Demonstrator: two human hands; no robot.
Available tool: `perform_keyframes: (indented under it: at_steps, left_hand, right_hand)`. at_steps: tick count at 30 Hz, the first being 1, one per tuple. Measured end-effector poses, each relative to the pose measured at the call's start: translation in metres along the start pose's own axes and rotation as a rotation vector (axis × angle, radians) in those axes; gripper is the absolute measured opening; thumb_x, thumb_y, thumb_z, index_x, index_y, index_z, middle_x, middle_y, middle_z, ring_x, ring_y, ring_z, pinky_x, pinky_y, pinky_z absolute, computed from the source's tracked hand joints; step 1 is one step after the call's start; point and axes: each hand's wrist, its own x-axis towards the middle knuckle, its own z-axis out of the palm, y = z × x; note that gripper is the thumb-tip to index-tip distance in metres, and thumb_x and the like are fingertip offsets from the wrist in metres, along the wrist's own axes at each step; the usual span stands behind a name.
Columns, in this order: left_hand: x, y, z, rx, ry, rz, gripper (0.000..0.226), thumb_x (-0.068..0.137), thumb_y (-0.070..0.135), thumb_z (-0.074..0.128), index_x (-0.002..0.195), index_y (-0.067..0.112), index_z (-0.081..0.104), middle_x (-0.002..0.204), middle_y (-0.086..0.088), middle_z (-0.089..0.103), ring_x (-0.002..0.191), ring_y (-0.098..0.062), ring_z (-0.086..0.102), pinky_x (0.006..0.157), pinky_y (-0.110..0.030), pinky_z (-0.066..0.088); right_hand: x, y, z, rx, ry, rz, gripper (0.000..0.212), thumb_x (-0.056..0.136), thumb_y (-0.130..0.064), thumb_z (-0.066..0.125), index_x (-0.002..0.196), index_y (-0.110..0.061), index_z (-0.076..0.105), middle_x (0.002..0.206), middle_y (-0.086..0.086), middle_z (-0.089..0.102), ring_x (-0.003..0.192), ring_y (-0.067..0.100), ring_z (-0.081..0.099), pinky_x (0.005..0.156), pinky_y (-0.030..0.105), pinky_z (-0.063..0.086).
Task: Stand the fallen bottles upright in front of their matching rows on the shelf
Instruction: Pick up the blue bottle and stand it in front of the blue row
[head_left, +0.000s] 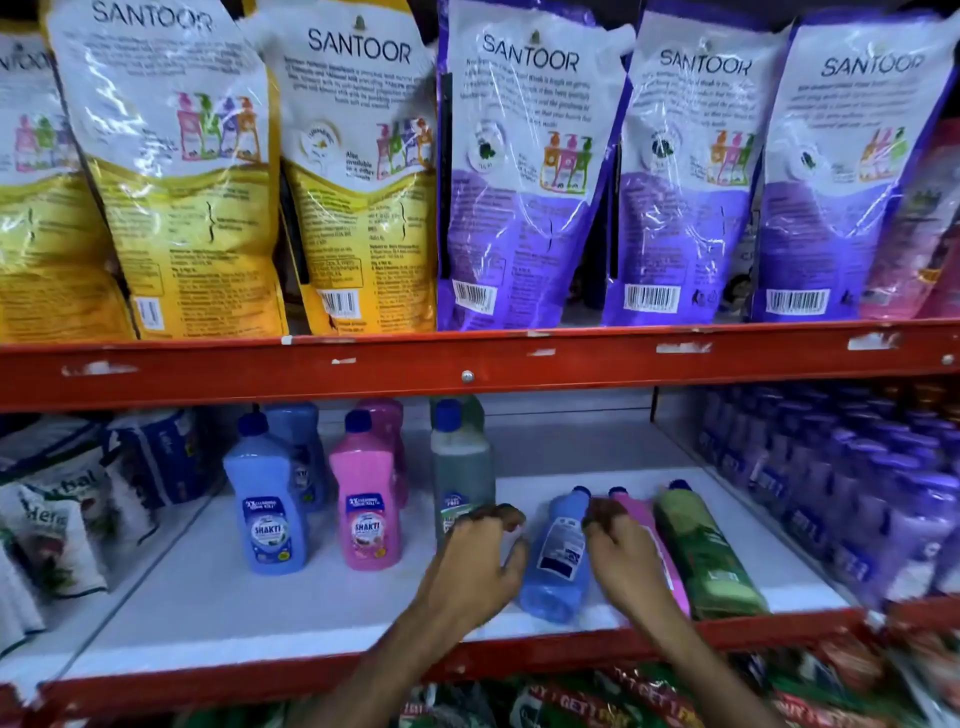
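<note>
Retail shelf, white deck between red beams, seen from above and in front. Three upright rows at left-centre, caps up, labels forward: blue row, pink row, green row; faced this way for reading and for easy reach from the aisle. To the right of the rows, three fallen bottles side by side, touching or nearly so, caps pointing toward the back wall: blue fallen bottle, pink fallen bottle, green fallen bottle. Same left-to-right colour order as the rows, but displaced to the right, none yet in front of its match.

Left hand just left of the blue fallen bottle, fingers curled and spread, holding nothing, fingertips near the base of the front green upright bottle. Right hand between the blue and pink fallen bottles, partly over the pink one, fingers bent downward, empty as far as visible; contact with either bottle not discernible. Hands flanking the blue fallen bottle, probably for a two-sided grasp at its waist, suited to tilting it upright.

Above: refill pouches standing on the upper shelf. At right: purple bottles, densely packed.
</note>
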Motion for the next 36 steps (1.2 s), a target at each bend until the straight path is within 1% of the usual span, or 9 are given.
perform_keyframes:
  at_steps: [3,7,12,17,22,27,30,33,36]
  left_hand:
    - [0.024,0.000,0.023,-0.046,-0.184,-0.229,0.026,0.093,0.022,0.051,0.098,0.005,0.070,0.102,-0.019,0.073,0.098,-0.036,0.067,0.077,-0.032,0.050]
    - [0.040,0.003,0.041,-0.063,-0.405,-0.300,0.032,0.094,0.021,0.055,0.106,-0.002,0.074,0.116,-0.025,0.072,0.110,-0.036,0.068,0.087,-0.041,0.052]
    - [0.036,-0.003,0.046,-0.303,-0.263,-0.355,0.028,0.090,0.009,0.067,0.103,-0.016,0.068,0.110,-0.038,0.069,0.105,-0.044,0.068,0.089,-0.048,0.052]
    - [0.008,-0.008,0.012,-0.738,-0.085,-0.374,0.046,0.080,-0.017,0.069,0.124,-0.012,0.057,0.123,-0.029,0.069,0.102,-0.027,0.067,0.098,-0.046,0.054]
    - [-0.037,-0.041,-0.040,-0.697,0.059,-0.278,0.055,0.075,-0.006,0.078,0.117,0.028,0.066,0.110,0.013,0.078,0.104,-0.009,0.073,0.084,-0.030,0.063]
    - [-0.089,-0.106,-0.099,-0.589,0.208,-0.273,0.050,0.075,0.010,0.081,0.114,0.036,0.063,0.116,0.011,0.074,0.108,-0.011,0.071,0.087,-0.036,0.062]
    - [-0.108,-0.147,-0.132,-0.541,0.239,-0.286,0.047,0.075,0.020,0.079,0.113,0.040,0.061,0.115,0.014,0.074,0.109,-0.009,0.071,0.089,-0.037,0.060]
    - [-0.112,-0.182,-0.149,-0.503,0.248,-0.325,0.048,0.078,0.008,0.079,0.112,0.037,0.061,0.111,0.015,0.076,0.107,-0.009,0.072,0.092,-0.047,0.059]
    - [-0.108,-0.206,-0.154,-0.491,0.252,-0.334,0.047,0.078,0.005,0.081,0.111,0.030,0.060,0.111,0.009,0.076,0.105,-0.009,0.072,0.093,-0.048,0.059]
  right_hand:
    - [0.008,0.003,0.013,-0.022,-0.217,0.303,0.021,0.097,-0.020,0.042,0.095,-0.008,0.060,0.102,0.021,0.063,0.080,0.027,0.054,0.068,0.037,0.038]
    - [0.013,0.009,0.031,0.108,-0.224,0.387,0.023,0.093,-0.007,0.043,0.105,0.001,0.061,0.107,0.024,0.063,0.096,0.036,0.060,0.073,0.034,0.040]
    - [0.007,0.025,0.040,0.387,-0.024,0.427,0.013,0.088,0.000,0.049,0.097,0.004,0.059,0.089,0.021,0.060,0.076,0.028,0.054,0.063,0.036,0.043]
    - [-0.008,0.017,0.037,0.599,0.000,0.261,0.020,0.090,0.004,0.055,0.103,-0.006,0.068,0.101,0.016,0.074,0.095,0.037,0.068,0.090,0.055,0.054]
    - [-0.046,-0.024,0.051,0.617,-0.101,0.003,0.041,0.085,0.005,0.066,0.112,-0.025,0.065,0.110,-0.006,0.074,0.102,0.013,0.069,0.086,0.032,0.055]
    - [-0.081,-0.081,0.113,0.565,-0.182,-0.118,0.045,0.081,0.009,0.065,0.103,-0.030,0.063,0.104,-0.011,0.072,0.099,0.002,0.067,0.075,0.005,0.050]
    - [-0.092,-0.112,0.164,0.555,-0.199,-0.157,0.050,0.079,0.012,0.062,0.099,-0.033,0.062,0.102,-0.013,0.072,0.098,0.002,0.067,0.079,0.008,0.052]
    - [-0.091,-0.132,0.209,0.505,-0.184,-0.174,0.045,0.080,0.012,0.061,0.104,-0.026,0.062,0.105,-0.004,0.071,0.098,0.004,0.066,0.084,0.013,0.054]
    - [-0.088,-0.142,0.238,0.488,-0.166,-0.153,0.046,0.079,0.015,0.057,0.107,-0.022,0.062,0.105,-0.002,0.070,0.097,0.009,0.066,0.092,0.031,0.057]
